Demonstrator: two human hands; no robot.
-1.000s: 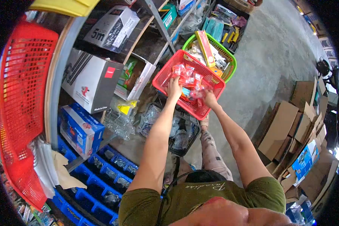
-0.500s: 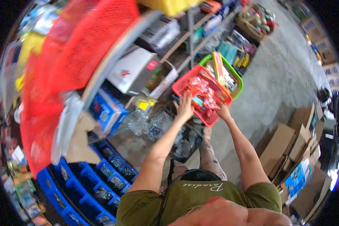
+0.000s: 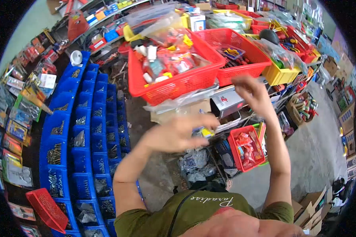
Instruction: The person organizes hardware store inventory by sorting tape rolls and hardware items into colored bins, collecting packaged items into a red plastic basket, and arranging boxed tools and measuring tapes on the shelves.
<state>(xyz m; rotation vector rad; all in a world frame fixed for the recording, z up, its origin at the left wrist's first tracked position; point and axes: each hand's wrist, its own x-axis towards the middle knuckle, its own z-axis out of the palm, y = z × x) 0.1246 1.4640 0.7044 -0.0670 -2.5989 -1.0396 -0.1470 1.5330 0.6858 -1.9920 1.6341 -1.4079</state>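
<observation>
Concrete floor [image 3: 312,146] beneath, my left hand [image 3: 178,132] hangs spread near one red basket [image 3: 186,87], my right hand [image 3: 251,93] loosely curled by another, both apparently empty, seemingly reaching, any grasp needing fingers closed.

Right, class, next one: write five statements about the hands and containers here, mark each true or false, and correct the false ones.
1. The left hand grips a cardboard box. False: it holds nothing visible, and its fingers are spread.
2. The right hand is apart from the small red basket of red packets. True.
3. The bins of small metal parts are orange. False: the bins are blue.
4. A yellow basket stands beside a large red basket. True.
5. Both hands are touching each other. False: they are apart.
</observation>
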